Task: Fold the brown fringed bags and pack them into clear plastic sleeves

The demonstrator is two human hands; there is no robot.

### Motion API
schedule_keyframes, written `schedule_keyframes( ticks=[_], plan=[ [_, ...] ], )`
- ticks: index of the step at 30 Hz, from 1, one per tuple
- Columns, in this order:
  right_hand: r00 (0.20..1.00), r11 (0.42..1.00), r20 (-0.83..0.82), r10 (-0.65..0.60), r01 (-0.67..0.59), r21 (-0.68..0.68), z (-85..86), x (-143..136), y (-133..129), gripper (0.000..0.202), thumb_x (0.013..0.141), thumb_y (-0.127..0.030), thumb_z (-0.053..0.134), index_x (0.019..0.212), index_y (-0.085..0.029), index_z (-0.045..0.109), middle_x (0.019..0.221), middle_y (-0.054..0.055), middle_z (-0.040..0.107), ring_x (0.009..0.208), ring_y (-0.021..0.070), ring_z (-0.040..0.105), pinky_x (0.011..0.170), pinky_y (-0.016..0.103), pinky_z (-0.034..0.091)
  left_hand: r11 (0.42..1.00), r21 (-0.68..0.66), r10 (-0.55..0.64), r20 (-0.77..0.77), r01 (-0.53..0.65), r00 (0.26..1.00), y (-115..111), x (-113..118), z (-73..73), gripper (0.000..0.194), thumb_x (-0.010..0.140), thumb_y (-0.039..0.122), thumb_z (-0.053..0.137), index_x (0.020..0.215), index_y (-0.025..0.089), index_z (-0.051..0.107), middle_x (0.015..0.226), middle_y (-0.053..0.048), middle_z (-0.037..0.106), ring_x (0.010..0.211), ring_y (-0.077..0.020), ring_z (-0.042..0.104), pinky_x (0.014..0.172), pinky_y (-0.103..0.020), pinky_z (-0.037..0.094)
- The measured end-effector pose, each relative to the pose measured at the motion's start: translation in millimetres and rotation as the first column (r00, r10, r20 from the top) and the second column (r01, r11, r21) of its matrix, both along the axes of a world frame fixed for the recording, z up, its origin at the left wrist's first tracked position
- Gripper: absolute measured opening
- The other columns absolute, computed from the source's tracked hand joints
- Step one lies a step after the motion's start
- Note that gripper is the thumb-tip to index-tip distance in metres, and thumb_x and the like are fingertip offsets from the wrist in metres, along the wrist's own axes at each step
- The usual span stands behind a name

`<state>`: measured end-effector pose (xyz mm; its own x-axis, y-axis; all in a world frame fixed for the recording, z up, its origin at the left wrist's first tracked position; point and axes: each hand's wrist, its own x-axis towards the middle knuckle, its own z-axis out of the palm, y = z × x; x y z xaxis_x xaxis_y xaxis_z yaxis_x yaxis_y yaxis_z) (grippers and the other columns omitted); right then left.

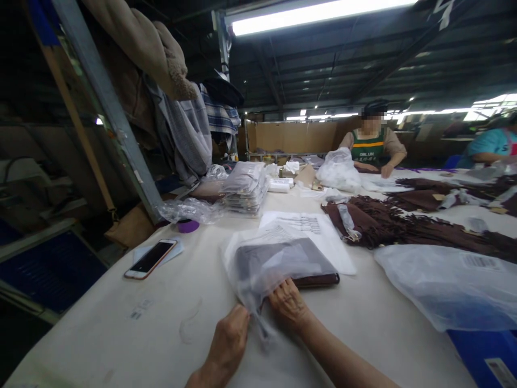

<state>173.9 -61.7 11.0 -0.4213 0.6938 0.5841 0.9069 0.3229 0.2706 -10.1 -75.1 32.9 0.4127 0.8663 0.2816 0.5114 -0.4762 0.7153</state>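
A translucent plastic bag [242, 269] lies at the middle of the table, spread over a folded dark brown item [317, 280] whose right and near edges stick out. My left hand [232, 331] is closed on the near left edge of the bag, fingers pinched together. Just to its right, my right hand [287, 303] has curled fingers at the bag's near edge, beside the brown item. Its fingertips are hidden under the plastic. White printed sheets [339, 253] lie beneath the bag.
A phone [151, 258] and purple tape [188, 225] lie to the left. Bagged grey items [244, 188] are stacked behind. Brown fringed textiles [371, 221] and large plastic bags [448, 280] lie right. Across the table, a person [374, 143] handles brown fabric; another person is far right.
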Motion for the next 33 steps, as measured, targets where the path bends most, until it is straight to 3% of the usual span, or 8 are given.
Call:
schedule_keyframes(
  ticks=[5,10,14,16,19,23,28,33],
  plan=[
    [0.997,0.996,-0.024,0.078,-0.077,0.037,-10.6,-5.7,15.3,0.039,0.081,-0.015,0.045,0.119,-0.015,0.055,0.110,0.011,0.064,0.104,0.0256,0.055,0.085,0.038,0.045,0.970,0.196,-0.138,-0.057,0.147,0.989,-7.5,-17.3,-12.6,0.032,0.091,0.022,0.029,0.063,0.021,0.045,0.060,0.000,0.051,0.054,-0.0105,0.053,0.051,-0.019,0.042],
    [0.989,0.991,-0.056,0.135,-0.135,-0.002,-0.2,-5.5,-4.0,0.048,0.080,-0.009,0.041,0.127,-0.012,0.046,0.120,0.012,0.059,0.113,0.0217,0.049,0.093,0.036,0.042,0.962,0.229,0.183,-0.143,-0.147,0.973,-6.3,-47.1,-18.3,0.033,0.093,0.030,0.031,0.064,0.022,0.045,0.054,0.004,0.051,0.047,-0.0097,0.053,0.049,-0.018,0.046],
    [0.935,0.957,-0.279,0.217,-0.261,-0.129,8.9,20.4,-56.3,0.041,0.079,-0.007,0.040,0.117,-0.014,0.053,0.110,0.009,0.063,0.105,0.0191,0.054,0.093,0.035,0.044,0.772,0.629,0.239,-0.149,-0.094,0.959,-15.9,-50.7,-15.8,0.013,0.090,0.024,0.043,0.094,0.020,0.055,0.076,-0.003,0.065,0.068,-0.0140,0.063,0.060,-0.020,0.052],
    [0.895,0.973,-0.424,0.138,-0.202,-0.110,5.4,44.6,-77.6,0.033,0.081,-0.008,0.042,0.110,-0.018,0.054,0.101,0.009,0.064,0.096,0.0187,0.058,0.086,0.034,0.047,0.635,0.766,0.103,-0.217,0.104,0.971,-20.4,-33.4,-13.1,0.025,0.088,0.014,0.040,0.108,0.017,0.055,0.087,-0.006,0.067,0.082,-0.0149,0.064,0.073,-0.022,0.053],
    [0.734,0.988,-0.663,-0.149,0.141,-0.066,-6.5,83.0,-84.0,0.028,0.082,-0.018,0.046,0.109,-0.020,0.052,0.101,0.011,0.061,0.097,0.0225,0.058,0.084,0.040,0.049,0.530,0.773,-0.083,-0.362,0.349,0.928,-16.2,15.4,-9.9,0.040,0.087,0.005,0.028,0.116,0.012,0.053,0.104,-0.010,0.065,0.106,-0.0168,0.057,0.089,-0.026,0.048],
    [0.482,0.919,-0.795,-0.368,0.320,-0.232,-16.0,113.8,-57.6,0.035,0.081,-0.025,0.041,0.113,-0.014,0.051,0.103,0.014,0.063,0.091,0.0233,0.062,0.077,0.041,0.053,0.516,0.736,-0.009,-0.506,0.437,0.863,9.3,83.6,-7.9,0.041,0.087,0.007,0.029,0.122,0.012,0.050,0.123,-0.011,0.056,0.118,-0.0215,0.049,0.095,-0.034,0.045],
    [0.466,0.925,-0.806,-0.365,0.280,-0.258,-14.3,114.4,-30.1,0.033,0.079,-0.026,0.044,0.107,-0.016,0.058,0.099,0.009,0.067,0.086,0.0195,0.064,0.077,0.034,0.053,0.518,0.758,0.186,-0.552,0.396,0.813,36.0,123.6,-4.6,0.047,0.085,0.007,0.033,0.131,0.015,0.040,0.130,-0.015,0.049,0.122,-0.0259,0.044,0.096,-0.048,0.042],
    [0.423,0.925,-0.833,-0.357,0.285,-0.252,-11.4,118.6,-21.9,0.027,0.083,-0.028,0.038,0.089,-0.017,0.063,0.086,0.008,0.068,0.081,0.0193,0.064,0.074,0.033,0.051,0.480,0.750,0.223,-0.606,0.455,0.764,45.5,145.9,-5.2,0.042,0.087,0.016,0.038,0.127,0.024,0.045,0.130,-0.015,0.049,0.117,-0.0321,0.048,0.085,-0.055,0.046]
  ],
)
